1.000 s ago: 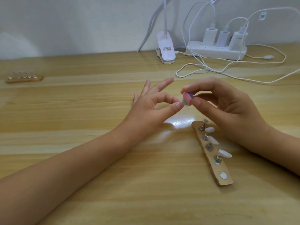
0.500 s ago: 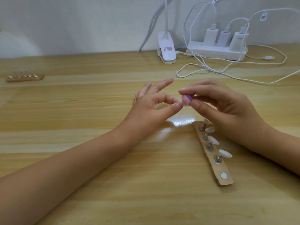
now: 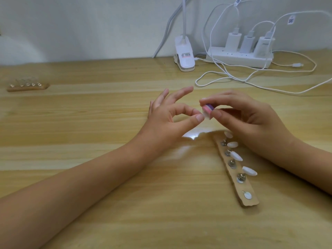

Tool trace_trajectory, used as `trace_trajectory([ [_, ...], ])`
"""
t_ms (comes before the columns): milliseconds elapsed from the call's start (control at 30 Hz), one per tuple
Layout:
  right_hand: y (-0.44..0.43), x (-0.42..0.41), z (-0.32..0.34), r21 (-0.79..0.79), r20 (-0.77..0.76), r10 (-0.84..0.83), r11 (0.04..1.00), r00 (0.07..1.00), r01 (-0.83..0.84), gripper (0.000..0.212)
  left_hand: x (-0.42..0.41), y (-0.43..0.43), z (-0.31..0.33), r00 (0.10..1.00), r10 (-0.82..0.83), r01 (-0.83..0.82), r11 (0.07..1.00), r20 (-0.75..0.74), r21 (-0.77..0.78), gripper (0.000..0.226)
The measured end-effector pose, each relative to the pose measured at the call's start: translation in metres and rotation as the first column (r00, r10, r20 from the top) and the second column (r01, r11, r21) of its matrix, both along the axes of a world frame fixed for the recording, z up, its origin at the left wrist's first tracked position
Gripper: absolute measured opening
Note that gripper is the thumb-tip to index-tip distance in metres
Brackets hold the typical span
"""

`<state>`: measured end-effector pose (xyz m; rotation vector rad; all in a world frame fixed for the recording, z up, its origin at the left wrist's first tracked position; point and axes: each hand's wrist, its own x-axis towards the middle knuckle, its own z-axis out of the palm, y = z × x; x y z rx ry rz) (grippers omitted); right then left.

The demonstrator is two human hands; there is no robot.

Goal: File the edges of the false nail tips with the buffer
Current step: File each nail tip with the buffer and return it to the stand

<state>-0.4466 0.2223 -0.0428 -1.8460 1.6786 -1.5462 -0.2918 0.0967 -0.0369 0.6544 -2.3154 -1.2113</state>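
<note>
My left hand [image 3: 167, 121] pinches a small whitish false nail tip [image 3: 204, 116] between thumb and index finger, with the other fingers spread; most of the tip is hidden. My right hand [image 3: 249, 119] grips a small pink, purple and white buffer block [image 3: 262, 108] between thumb and fingers, and the block lies against the tip. Both hands hover above the wooden table [image 3: 89, 123]. Below my right hand lies a cardboard strip [image 3: 239, 187] with several metal studs; white nail tips [image 3: 236, 156] sit on some of them.
A second small strip [image 3: 27, 86] with clear tips lies at the far left. At the back stand a white lamp clip [image 3: 185, 56] and a white power strip [image 3: 239, 58] with three chargers. Its loose white cables [image 3: 224, 78] trail across the table behind my hands.
My right hand has shifted the buffer slightly left and down along the pinched tip. My left hand has hardly moved.
</note>
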Motion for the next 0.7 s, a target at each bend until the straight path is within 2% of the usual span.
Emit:
trace_trajectory([
  [100,0.0009,0.0015,0.0010,-0.071,-0.051,0.020,0.997,0.999,-0.023,0.026,0.0002,-0.0007,-0.0001,1.000,0.000,0.000,1.000,-0.011,0.004,0.010],
  [167,0.0003,0.0010,0.0004,-0.048,-0.064,0.014,0.999,0.998,-0.018,0.025,0.0004,-0.0010,-0.0006,1.000,0.009,-0.009,1.000,-0.015,0.014,0.010],
  [267,0.0004,-0.0002,-0.0001,-0.023,0.000,-0.001,1.000,1.000,0.001,0.021,0.0001,-0.0015,-0.0018,0.999,0.017,-0.016,0.999,-0.027,0.040,0.013],
  [367,0.0003,-0.0009,-0.0012,-0.047,-0.052,0.017,0.999,0.998,-0.019,0.020,-0.0001,-0.0032,-0.0019,0.999,0.020,-0.019,0.999,-0.029,0.032,0.016],
  [433,-0.0002,-0.0015,-0.0014,-0.024,-0.029,0.011,1.000,1.000,-0.012,0.019,-0.0002,-0.0033,-0.0021,0.999,0.019,-0.017,0.999,-0.029,0.038,0.015],
  [567,-0.0009,-0.0018,-0.0029,-0.077,-0.157,0.026,0.996,0.987,-0.039,0.021,-0.0009,-0.0023,-0.0026,0.999,0.021,-0.020,0.999,-0.031,0.027,0.013],
  [700,-0.0008,-0.0018,-0.0029,-0.087,-0.181,0.004,0.996,0.983,-0.020,0.021,-0.0019,-0.0024,-0.0029,0.999,0.020,-0.019,0.999,-0.042,0.037,0.012],
])
